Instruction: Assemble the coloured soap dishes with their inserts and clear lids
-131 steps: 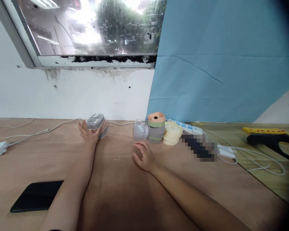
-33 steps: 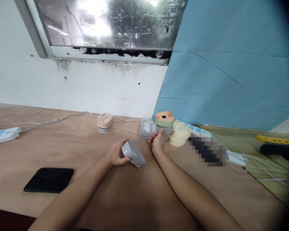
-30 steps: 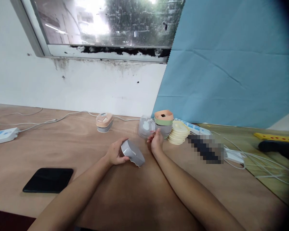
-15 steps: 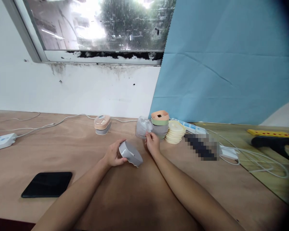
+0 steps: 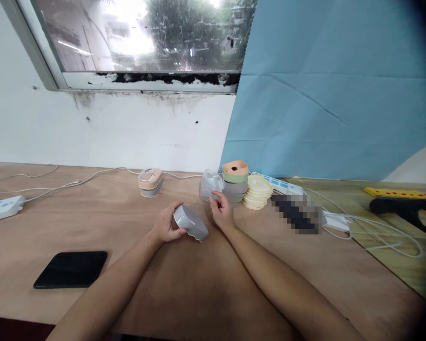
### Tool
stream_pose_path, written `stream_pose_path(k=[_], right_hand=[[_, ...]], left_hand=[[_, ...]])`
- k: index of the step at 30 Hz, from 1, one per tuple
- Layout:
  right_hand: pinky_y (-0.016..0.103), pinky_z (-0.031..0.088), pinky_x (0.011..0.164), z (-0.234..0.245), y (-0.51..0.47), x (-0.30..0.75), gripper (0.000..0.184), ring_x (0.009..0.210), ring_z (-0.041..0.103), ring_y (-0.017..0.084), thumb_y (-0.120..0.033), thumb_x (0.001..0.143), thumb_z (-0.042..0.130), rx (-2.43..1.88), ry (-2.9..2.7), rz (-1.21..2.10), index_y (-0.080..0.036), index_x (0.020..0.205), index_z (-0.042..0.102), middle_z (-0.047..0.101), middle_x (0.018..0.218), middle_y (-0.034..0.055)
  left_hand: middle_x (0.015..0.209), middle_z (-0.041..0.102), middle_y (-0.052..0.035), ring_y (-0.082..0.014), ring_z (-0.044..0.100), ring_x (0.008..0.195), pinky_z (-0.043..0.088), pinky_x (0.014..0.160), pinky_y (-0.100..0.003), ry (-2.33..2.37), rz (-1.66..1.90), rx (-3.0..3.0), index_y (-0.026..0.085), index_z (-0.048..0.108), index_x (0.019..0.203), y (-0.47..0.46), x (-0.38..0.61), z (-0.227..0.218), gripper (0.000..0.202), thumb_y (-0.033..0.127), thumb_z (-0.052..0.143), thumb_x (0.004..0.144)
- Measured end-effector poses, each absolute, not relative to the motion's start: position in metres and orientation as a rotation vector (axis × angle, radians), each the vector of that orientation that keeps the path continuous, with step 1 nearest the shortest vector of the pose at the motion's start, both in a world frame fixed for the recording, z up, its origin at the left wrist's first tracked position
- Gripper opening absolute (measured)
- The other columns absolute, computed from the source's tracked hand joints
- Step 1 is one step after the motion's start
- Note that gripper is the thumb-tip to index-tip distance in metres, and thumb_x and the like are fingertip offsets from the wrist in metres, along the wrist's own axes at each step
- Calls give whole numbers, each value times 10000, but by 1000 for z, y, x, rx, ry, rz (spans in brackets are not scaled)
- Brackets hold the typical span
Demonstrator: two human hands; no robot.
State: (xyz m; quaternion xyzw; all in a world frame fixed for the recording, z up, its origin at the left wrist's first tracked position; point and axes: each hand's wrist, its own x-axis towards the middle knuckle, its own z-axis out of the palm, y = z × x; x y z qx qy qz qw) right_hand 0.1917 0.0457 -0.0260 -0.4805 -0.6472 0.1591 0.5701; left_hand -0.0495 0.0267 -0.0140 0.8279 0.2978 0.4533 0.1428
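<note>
My left hand [image 5: 165,226] grips a grey plastic shell [image 5: 190,222] by its left end, tilted just above the wooden table [image 5: 102,218]. My right hand [image 5: 220,210] is closed in a pinch on the lower edge of a clear plastic cover [image 5: 210,183], which belongs to a small stack of such covers. Right of that stands a stack of coloured shells [image 5: 235,181] with an orange one on top, then a pile of cream discs [image 5: 257,192]. An assembled orange and grey box [image 5: 150,181] sits further left, near the wall.
A black phone [image 5: 71,269] lies at the near left. A white power strip [image 5: 2,209] and its cables run along the left. Another power strip [image 5: 279,185], a blurred dark object [image 5: 295,213], white cables [image 5: 372,231] and a yellow and black tool [image 5: 401,200] lie to the right.
Since 4.4 s ago my left hand left the assembled box by the wall and came back holding a grey shell. My right hand reached to the clear covers and has pinched the front one.
</note>
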Motion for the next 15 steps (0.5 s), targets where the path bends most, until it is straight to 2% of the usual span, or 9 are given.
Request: stream_pose_path(k=[3,5,8,11,15], right_hand=[[289,462,600,-21,31,190,406,603,541,153,-492,897,461,-1023,-1737,414,-205,1175,535,572,698,4],[335,494,724,-13,23,185,555,810,605,202,-554,855,508,-909,-1949,428,-199,1279,472,638,943,78],[437,442,934,-3,17,172,775,1133,532,295,-606,776,600,-829,-2185,437,-194,1389,365,532,1290,154],[475,414,974,0,16,162,825,1199,493,318,-581,764,636,-883,-2228,497,-205,1425,313,484,1355,159],[447,449,933,-2,13,158,832,1147,537,298,-545,781,641,-870,-2179,624,-201,1441,269,508,1330,152]], left_hand=[[1056,595,-132,-273,610,903,490,786,-408,889,1384,2354,149,398,1311,29,-50,-18,843,725,528,709],[1120,568,-143,-289,591,981,475,846,-426,928,1473,2279,149,341,1357,32,-50,-22,879,705,555,711],[1229,502,-162,-300,555,1072,453,914,-439,972,1595,2122,154,225,1428,36,-50,-28,944,691,563,729],[1236,496,-157,-289,553,1079,443,940,-446,883,1600,1998,164,127,1469,38,-48,-29,965,684,533,765],[1314,456,-171,-293,533,1124,432,963,-470,763,1346,1982,186,-18,1497,36,-44,-26,1071,657,586,749]])
